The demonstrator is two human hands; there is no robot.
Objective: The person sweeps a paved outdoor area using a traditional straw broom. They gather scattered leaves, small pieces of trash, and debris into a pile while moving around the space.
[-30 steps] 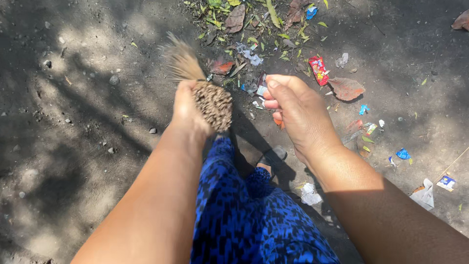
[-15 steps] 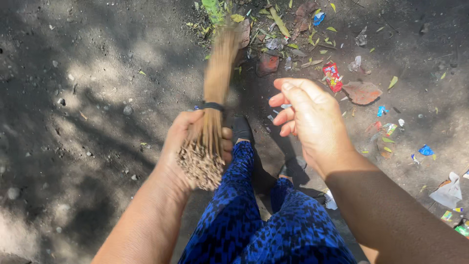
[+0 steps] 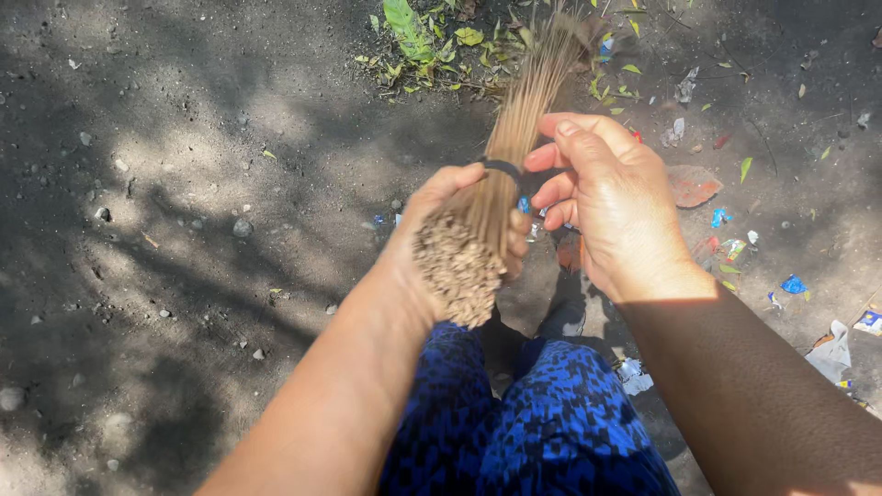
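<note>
Stick broom, frame ctr: butt end gripped by left hand; right hand spread, fingertips touching bristles; leaf litter at top

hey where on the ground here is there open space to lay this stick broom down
Open patch: the bare dirt left of the left hand holding the stick broom, dotted only with small pebbles. Crowded: the green leaves ahead, and the scattered wrappers beyond the right hand.
</note>
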